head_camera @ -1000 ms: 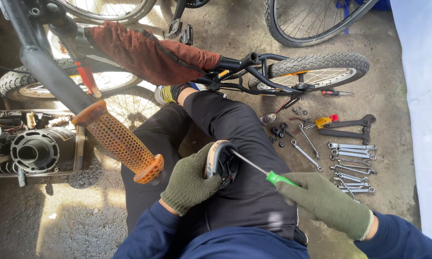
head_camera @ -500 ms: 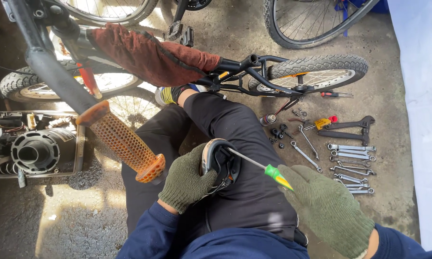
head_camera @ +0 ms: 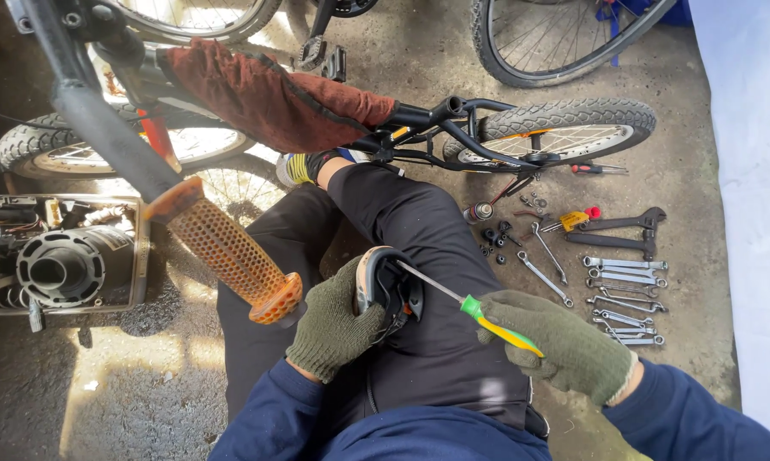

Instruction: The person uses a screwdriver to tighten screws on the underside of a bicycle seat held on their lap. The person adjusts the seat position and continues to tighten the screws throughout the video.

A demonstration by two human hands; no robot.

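- Here, head view, hands: the left hand (head_camera: 332, 329), in a green knit glove, is curled around a small dark part with a pale curved rim (head_camera: 387, 286), pressing it down on the person's lap; the right hand (head_camera: 568, 343), gloved alike, is wrapped around the green-and-yellow handle of a screwdriver (head_camera: 479, 312), whose thin shaft runs up-left into the part.
- Head view, the step in hand: judged from the pose, the work is prying or turning inside the part; it would go best with the tip seated squarely, the left grip firm so the part cannot twist on the thigh, and the force directed away from the holding fingers, since a slip would send the tip toward the glove.
- Head view, surroundings: an orange perforated handlebar grip (head_camera: 231, 256) crosses just left of the left hand; a small bicycle (head_camera: 564, 128) lies on the concrete floor beyond the knees; a row of wrenches (head_camera: 624, 290) and loose small fittings lie to the right, well apart from the hands; a dark engine-like unit (head_camera: 56, 265) sits at the left edge.
- Head view, packages, labels and signs: none can be made out.
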